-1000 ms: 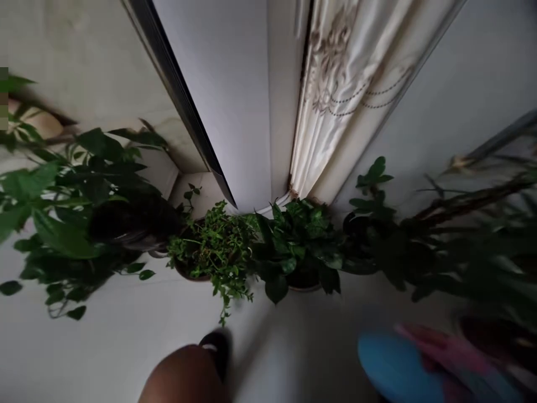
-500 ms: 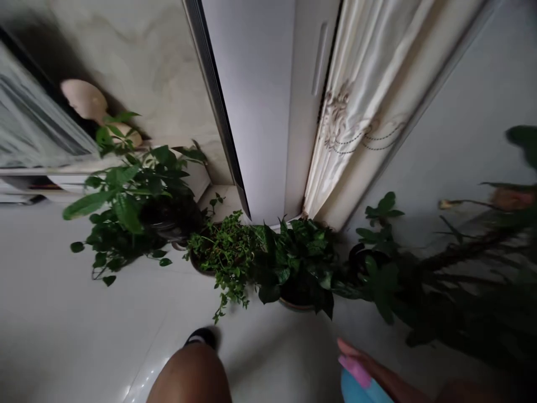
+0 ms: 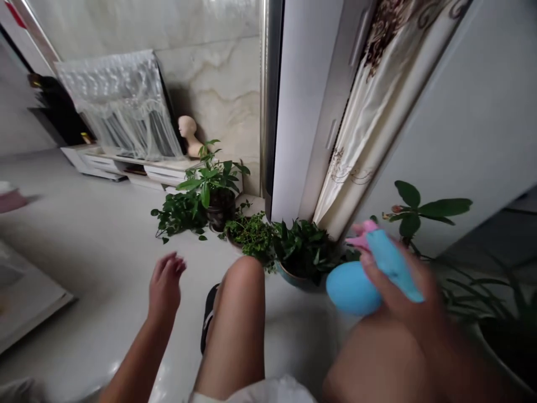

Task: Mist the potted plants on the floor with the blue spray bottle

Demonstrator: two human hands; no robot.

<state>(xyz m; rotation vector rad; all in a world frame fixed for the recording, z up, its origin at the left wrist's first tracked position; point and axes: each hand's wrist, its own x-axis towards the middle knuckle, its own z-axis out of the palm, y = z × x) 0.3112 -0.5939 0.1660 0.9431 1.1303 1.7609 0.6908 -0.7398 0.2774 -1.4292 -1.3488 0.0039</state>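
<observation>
In the head view, my right hand (image 3: 398, 285) is wrapped around a spray bottle with a blue round body (image 3: 353, 288) and a pink nozzle and trigger, held above my right knee. My left hand (image 3: 165, 282) hangs over the floor on the left, its fingers loosely bent and slightly apart, with nothing visible in them. Beyond my knees stand potted plants: a dark leafy one (image 3: 304, 246) in a teal pot and a small-leaved trailing one (image 3: 251, 232). To their left are a broad-leaved plant (image 3: 213, 179) and a low vine (image 3: 180, 212).
A tall pale cabinet-like unit (image 3: 308, 112) and a cream curtain (image 3: 356, 145) rise behind the pots. Leftward are a low white TV stand (image 3: 163, 170), a lace-covered screen (image 3: 126, 106) and a mannequin head (image 3: 188, 131). More foliage (image 3: 409, 212) stands at right.
The view has lifted and widened, showing more room at left. My left hand has come into view. My right hand with the spray bottle has risen from the lower edge.
</observation>
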